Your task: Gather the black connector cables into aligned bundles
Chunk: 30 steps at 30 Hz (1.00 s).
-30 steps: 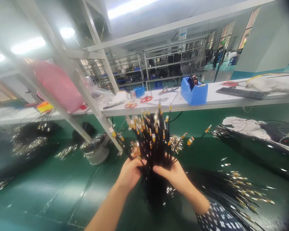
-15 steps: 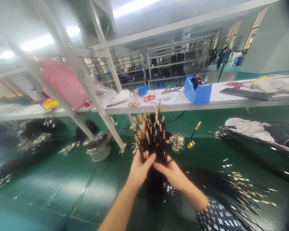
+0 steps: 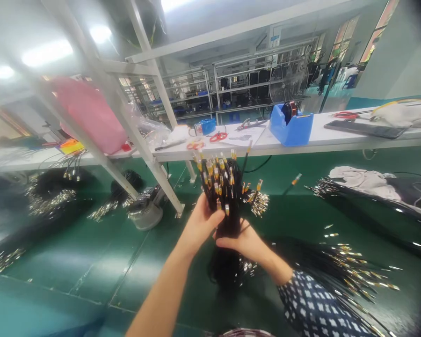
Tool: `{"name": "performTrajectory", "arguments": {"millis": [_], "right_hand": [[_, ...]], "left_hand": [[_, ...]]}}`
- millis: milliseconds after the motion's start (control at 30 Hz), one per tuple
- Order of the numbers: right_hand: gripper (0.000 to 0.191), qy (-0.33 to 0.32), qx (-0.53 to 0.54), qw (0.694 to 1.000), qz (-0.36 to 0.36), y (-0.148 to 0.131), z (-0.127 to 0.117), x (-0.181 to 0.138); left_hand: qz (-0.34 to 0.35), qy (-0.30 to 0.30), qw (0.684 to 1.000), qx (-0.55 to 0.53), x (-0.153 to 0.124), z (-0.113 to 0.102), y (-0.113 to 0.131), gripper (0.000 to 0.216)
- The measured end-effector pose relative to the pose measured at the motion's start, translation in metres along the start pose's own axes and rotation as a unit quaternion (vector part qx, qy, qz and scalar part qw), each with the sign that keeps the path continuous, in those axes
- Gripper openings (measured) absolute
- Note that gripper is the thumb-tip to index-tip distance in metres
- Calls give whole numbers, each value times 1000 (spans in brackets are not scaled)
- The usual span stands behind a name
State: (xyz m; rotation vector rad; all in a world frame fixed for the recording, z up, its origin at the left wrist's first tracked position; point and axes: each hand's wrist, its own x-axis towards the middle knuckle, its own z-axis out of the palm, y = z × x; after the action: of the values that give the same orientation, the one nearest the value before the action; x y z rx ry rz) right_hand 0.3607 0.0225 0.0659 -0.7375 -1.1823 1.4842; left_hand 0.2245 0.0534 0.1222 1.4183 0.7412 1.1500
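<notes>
I hold a thick bundle of black cables [image 3: 224, 187] upright over the green table [image 3: 91, 267]; their gold-tipped ends fan out at the top. My left hand [image 3: 199, 222] wraps the bundle from the left, thumb against the cables. My right hand [image 3: 242, 242] grips it just below, from the right. The bundle's lower part hangs down dark behind my wrists. A few cables stick out sideways to the right.
More black cables with metal ends [image 3: 354, 274] lie at the right, others [image 3: 42, 201] at the left. A slanted white frame leg [image 3: 143, 159] and a metal tin [image 3: 145, 215] stand left of the bundle. The white shelf [image 3: 330, 138] carries a blue tape dispenser [image 3: 291, 126] and red scissors [image 3: 218, 136].
The fanned cable ends have been gathered into a tighter bundle. My hands rose and shifted: the left now grips higher, the right sits below it.
</notes>
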Motion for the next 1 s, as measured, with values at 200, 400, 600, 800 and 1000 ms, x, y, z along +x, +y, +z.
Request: {"name": "performTrajectory", "arguments": {"millis": [200,400,600,800,1000], "right_hand": [[35,-91,-45,993,53,-25,-24,7],[31,-144,-210,967,35,-47,-28,10],[42,-156,-206,966,2,-54,-39,6],[42,-167,-180,969,37,-37,-37,1],[26,-134,-312,941,-9,-34,-21,-3]], "left_hand": [[-83,-150,984,44,-7,-23,-23,82],[-139,-19,990,6,-10,-19,-33,39],[-222,20,965,-141,-13,-25,-21,44],[-192,26,973,-124,-17,-13,-32,40],[-131,-82,987,-34,-21,7,-39,59]]}}
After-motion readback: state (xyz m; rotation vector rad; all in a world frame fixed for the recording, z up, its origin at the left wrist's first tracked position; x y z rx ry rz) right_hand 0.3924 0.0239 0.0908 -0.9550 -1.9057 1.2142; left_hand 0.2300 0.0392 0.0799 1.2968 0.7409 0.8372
